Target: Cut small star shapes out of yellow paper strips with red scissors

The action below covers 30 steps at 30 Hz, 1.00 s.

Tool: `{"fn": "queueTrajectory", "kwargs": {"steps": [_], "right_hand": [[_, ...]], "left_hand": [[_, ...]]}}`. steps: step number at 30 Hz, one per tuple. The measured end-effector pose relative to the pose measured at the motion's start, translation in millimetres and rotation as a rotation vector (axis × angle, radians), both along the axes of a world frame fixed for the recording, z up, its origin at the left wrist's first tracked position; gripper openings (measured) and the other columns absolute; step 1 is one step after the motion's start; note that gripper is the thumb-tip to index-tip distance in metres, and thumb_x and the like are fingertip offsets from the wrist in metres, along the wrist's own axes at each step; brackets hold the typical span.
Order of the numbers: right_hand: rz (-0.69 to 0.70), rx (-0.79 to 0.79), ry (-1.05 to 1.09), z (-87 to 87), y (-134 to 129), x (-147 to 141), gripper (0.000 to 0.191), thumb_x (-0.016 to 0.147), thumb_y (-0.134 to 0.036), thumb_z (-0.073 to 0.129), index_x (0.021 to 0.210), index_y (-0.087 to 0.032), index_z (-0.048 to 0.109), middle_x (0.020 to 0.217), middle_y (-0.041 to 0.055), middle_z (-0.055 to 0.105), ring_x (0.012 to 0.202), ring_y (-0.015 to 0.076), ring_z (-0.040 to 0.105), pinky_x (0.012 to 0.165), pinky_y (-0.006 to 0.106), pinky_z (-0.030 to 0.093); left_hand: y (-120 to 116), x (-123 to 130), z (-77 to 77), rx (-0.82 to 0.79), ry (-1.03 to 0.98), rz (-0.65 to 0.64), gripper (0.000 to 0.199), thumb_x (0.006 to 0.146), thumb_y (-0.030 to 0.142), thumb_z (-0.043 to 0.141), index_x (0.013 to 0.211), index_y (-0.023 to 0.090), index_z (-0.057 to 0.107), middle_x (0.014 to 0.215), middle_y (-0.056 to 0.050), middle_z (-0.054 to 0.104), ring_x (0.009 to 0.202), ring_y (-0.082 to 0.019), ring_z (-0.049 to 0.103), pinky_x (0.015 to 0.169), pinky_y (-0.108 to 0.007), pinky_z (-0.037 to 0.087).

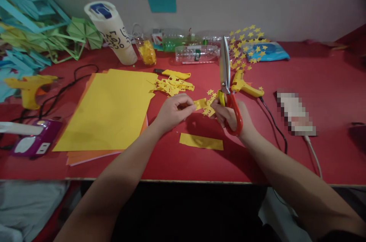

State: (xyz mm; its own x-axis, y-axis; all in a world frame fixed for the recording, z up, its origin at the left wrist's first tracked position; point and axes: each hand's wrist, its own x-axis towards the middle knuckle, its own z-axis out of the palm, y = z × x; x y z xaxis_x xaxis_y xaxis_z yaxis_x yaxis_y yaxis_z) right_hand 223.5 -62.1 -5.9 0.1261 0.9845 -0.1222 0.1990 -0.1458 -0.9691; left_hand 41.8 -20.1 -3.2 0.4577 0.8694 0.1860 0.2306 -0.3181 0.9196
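Note:
My left hand [175,111] pinches one end of a short yellow paper strip [200,103] between thumb and fingers. Scissors [225,64] with a red and yellow handle hang on my right hand [225,114], their blades pointing up and away. The right fingertips are curled near the strip's other end; whether they touch it, I cannot tell. Small yellow paper stars [211,93] lie just behind and beside these fingers. Closer to me, a longer yellow strip [201,141] lies flat on the red table [171,164].
Yellow paper sheets [108,112] lie left, with paper scraps [173,85] and a yellow cutter [178,74] behind. Glue guns [248,85] [30,87] sit on both sides, cords trailing. A white tumbler [114,36], plastic bottles [197,53] and a phone [296,113] stand or lie around.

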Motion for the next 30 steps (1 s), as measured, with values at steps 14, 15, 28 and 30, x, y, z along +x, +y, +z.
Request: {"fn": "queueTrajectory", "kwargs": {"steps": [14,15,28,30], "right_hand": [[-0.051,0.002,-0.094,-3.9,-1,1,0.008,0.069,-0.025,0.060,0.065,-0.020,0.054,0.043,-0.0075,0.045,0.034,0.0071,0.036,0.036,0.022,0.030],[-0.074,-0.018,-0.092,-3.7,3,4,0.009,0.069,-0.024,0.059,0.064,-0.021,0.053,0.041,-0.0078,0.043,0.032,0.0073,0.036,0.036,0.022,0.031],[0.072,-0.024,0.058,-2.3,0,-2,0.027,0.073,-0.038,0.067,0.062,-0.024,0.047,0.033,-0.0110,0.038,0.031,0.0086,0.039,0.052,0.028,0.053],[0.043,-0.017,0.043,-1.4,-2,-3,0.019,0.072,-0.032,0.064,0.065,-0.024,0.048,0.032,-0.0120,0.038,0.030,0.0090,0.040,0.052,0.028,0.053]], "left_hand": [[-3,4,-5.9,0.000,-0.001,-0.012,0.008,0.076,0.019,0.062,0.068,0.019,0.065,0.071,-0.001,0.062,0.065,-0.011,0.055,0.061,-0.026,0.043],[-1,3,-5.3,-0.004,-0.029,0.029,0.007,0.075,0.019,0.063,0.068,0.019,0.065,0.071,-0.001,0.062,0.064,-0.010,0.053,0.060,-0.025,0.043],[4,2,-7.8,-0.190,-0.173,0.035,0.013,0.069,0.019,0.065,0.079,0.021,0.057,0.081,0.000,0.061,0.070,-0.011,0.055,0.056,-0.024,0.043],[4,2,-9.3,-0.126,-0.121,0.038,0.012,0.071,0.019,0.063,0.082,0.021,0.057,0.084,-0.001,0.061,0.076,-0.013,0.058,0.063,-0.026,0.047]]}}
